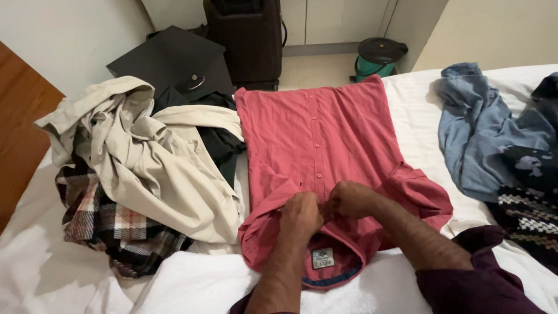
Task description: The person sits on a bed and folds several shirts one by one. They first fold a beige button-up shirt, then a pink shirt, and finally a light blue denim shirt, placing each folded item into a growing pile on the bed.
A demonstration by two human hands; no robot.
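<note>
One red button-up shirt [325, 145] lies mid-bed. Toward the bed's left edge: one beige garment [145, 157], one plaid garment [110, 227]. At the right edge: one blue denim garment [482, 139]. Beyond the far edge: one dark suitcase [247, 40], one green bin [378, 58].

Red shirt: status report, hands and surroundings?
Left hand and right hand pinching red shirt placket near collar. Shirt flat on white bed. Beige garment beside, clear.

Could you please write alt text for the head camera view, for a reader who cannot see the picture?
Both hands, left hand and right hand, pinch the button strip near the collar of a red shirt spread flat on a white bed. A beige garment over a plaid one lies left; a blue denim garment lies right.
</note>
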